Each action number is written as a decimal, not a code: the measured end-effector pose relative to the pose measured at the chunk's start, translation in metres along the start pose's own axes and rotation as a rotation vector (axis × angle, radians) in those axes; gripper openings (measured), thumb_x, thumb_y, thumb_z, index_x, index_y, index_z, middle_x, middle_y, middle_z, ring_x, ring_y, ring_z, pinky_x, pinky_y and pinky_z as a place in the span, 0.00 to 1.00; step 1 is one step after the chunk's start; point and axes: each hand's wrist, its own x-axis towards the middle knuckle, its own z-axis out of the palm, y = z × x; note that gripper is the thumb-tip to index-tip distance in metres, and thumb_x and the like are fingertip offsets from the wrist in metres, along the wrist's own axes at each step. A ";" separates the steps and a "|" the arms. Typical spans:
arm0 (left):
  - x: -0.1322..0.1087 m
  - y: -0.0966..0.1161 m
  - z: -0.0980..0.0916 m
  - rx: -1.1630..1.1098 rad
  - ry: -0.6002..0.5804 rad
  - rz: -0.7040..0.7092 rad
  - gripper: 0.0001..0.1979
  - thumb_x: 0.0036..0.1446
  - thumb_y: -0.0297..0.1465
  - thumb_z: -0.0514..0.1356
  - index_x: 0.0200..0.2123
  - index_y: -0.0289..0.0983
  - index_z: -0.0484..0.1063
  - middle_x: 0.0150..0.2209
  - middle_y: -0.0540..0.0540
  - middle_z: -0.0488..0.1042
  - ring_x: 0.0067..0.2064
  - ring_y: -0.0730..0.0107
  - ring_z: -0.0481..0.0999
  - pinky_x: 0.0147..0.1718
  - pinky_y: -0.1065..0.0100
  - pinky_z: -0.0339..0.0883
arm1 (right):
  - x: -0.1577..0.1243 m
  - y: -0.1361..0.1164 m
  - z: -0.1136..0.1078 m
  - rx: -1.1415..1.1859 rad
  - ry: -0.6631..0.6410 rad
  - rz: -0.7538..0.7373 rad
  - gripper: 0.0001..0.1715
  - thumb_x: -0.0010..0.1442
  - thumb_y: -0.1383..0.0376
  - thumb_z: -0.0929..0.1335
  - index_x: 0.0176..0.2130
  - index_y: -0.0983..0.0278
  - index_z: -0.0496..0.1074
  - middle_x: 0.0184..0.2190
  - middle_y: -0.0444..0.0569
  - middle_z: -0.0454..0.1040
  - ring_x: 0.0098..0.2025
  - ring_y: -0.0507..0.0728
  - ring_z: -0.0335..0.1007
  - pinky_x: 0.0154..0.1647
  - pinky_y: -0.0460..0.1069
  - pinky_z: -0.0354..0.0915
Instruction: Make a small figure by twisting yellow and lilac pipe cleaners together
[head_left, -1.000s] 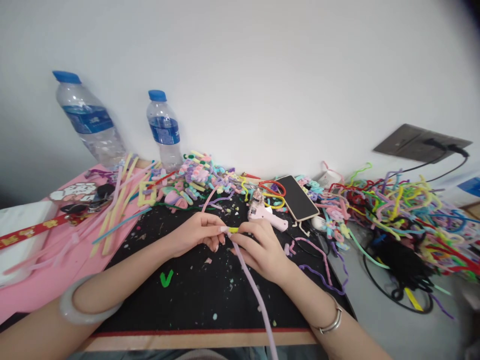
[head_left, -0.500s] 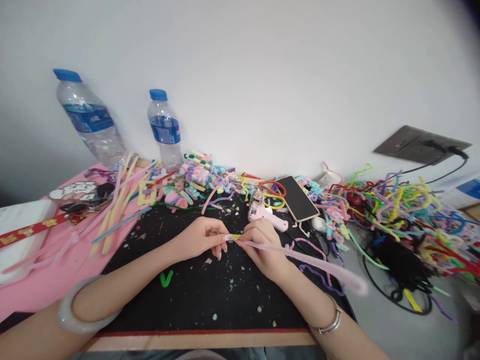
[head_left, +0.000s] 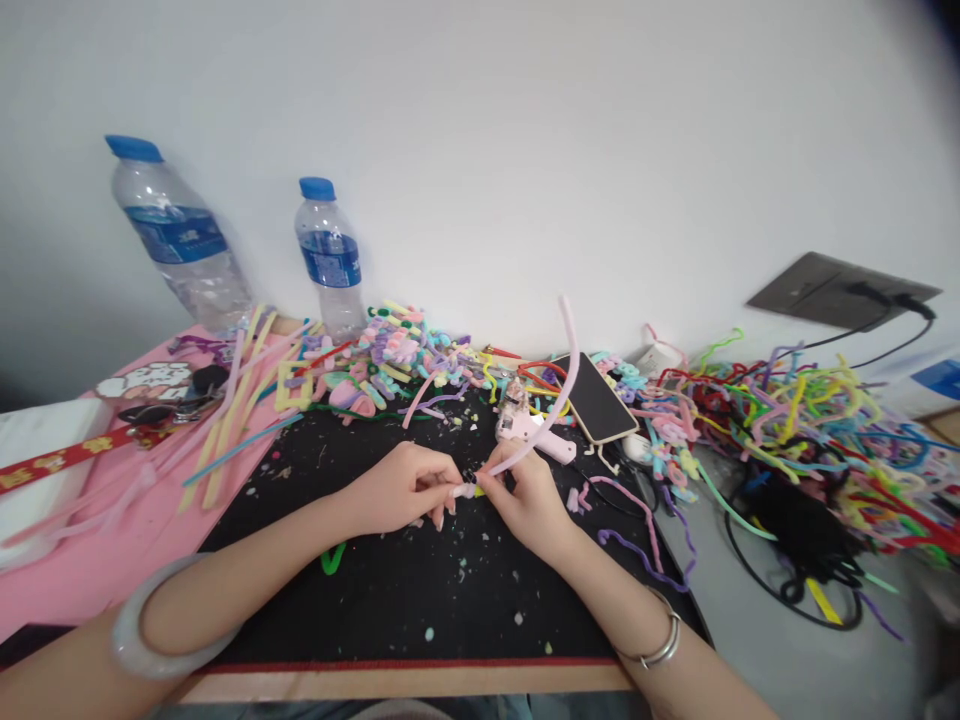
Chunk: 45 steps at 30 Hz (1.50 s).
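Observation:
A long pale pink pipe cleaner (head_left: 571,372) curves up from between my two hands, its free end pointing at the wall. My right hand (head_left: 529,495) pinches it near its lower end. With thumb and fingers pressed together, my left hand (head_left: 405,487) grips a small piece with a bit of yellow on it (head_left: 478,491), where the pipe cleaner meets it; the fingers hide most of that piece. Both hands are just above the black mat (head_left: 450,620). Behind my right hand lies a pink glue gun (head_left: 551,443), partly covered by the pipe cleaner.
Pipe cleaners in a heap (head_left: 810,410) spread on the right, near a phone (head_left: 596,398). Two water bottles (head_left: 328,255) stand against the wall. Red-handled scissors (head_left: 544,372) lie behind the glue gun. A bent green piece (head_left: 333,558) is by my left forearm.
The pink pipe cleaner has swung from pointing right, over my right forearm, to standing up and curving toward the wall. My right hand has turned slightly; both hands stay close together.

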 end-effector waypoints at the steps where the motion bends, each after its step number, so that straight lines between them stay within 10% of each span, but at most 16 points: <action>1: 0.000 0.000 0.000 0.018 -0.003 0.011 0.11 0.57 0.35 0.54 0.28 0.34 0.71 0.20 0.50 0.72 0.20 0.75 0.72 0.18 0.76 0.65 | 0.000 0.000 0.000 0.003 -0.004 0.013 0.07 0.56 0.67 0.66 0.27 0.63 0.64 0.25 0.45 0.67 0.29 0.54 0.63 0.33 0.50 0.59; 15: -0.001 0.006 -0.002 0.204 -0.007 0.198 0.17 0.61 0.37 0.50 0.31 0.33 0.72 0.24 0.47 0.74 0.23 0.75 0.74 0.21 0.78 0.66 | 0.002 0.002 0.002 0.092 -0.051 0.178 0.08 0.55 0.67 0.66 0.25 0.63 0.65 0.22 0.42 0.66 0.25 0.51 0.62 0.28 0.46 0.57; 45: 0.001 0.002 -0.004 -0.285 -0.189 -0.087 0.10 0.55 0.35 0.58 0.30 0.33 0.69 0.24 0.49 0.74 0.21 0.77 0.72 0.21 0.76 0.65 | 0.007 0.002 -0.010 0.429 -0.372 0.257 0.04 0.54 0.66 0.67 0.30 0.65 0.67 0.26 0.41 0.65 0.29 0.49 0.61 0.32 0.45 0.58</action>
